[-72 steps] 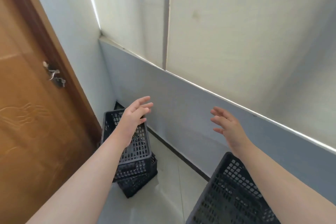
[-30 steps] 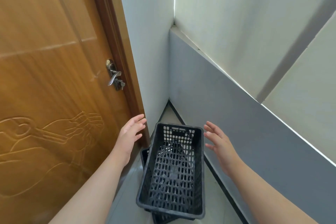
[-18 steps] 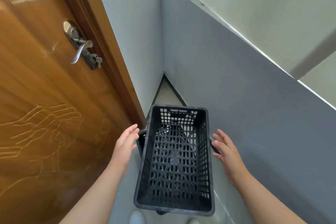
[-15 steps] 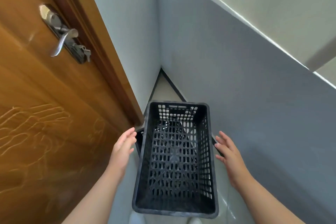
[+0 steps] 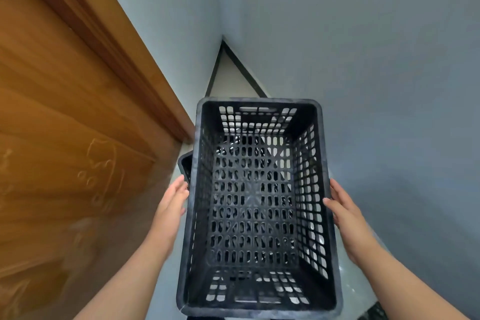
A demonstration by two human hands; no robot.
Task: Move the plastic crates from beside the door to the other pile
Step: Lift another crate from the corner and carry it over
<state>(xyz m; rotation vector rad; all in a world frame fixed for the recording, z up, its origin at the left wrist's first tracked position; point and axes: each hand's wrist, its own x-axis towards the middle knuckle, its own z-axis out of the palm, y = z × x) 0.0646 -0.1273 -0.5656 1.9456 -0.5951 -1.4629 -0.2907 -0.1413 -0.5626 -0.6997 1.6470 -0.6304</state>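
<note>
We find the top black plastic crate (image 5: 255, 205) sitting on a stack in the corner beside the wooden door (image 5: 67, 138); a second crate (image 5: 185, 166) shows only as a rim corner poking out at the left beneath it, turned slightly off the upper one's line. The upper crate is empty, open side up; its long axis runs straight away from us toward the corner, so its two long walls face left and right.

The left hand (image 5: 172, 205) lies flat against the outside of the left long wall, fingers pointing forward; the right hand (image 5: 342, 212) sits against the right long wall, thumb at the rim. Both palms are open and pressed or nearly pressed to the walls; neither has curled under the rim, and we cannot tell whether the crate's weight is yet taken.

The hands stand at about the same depth, roughly midway along the long walls, the crate squarely between them; neither is the nearer. We judge a straight upward lift is called for, clear of the crate below; the door frame (image 5: 124, 54) is close on the left, the grey wall (image 5: 376, 86) close on the right.
</note>
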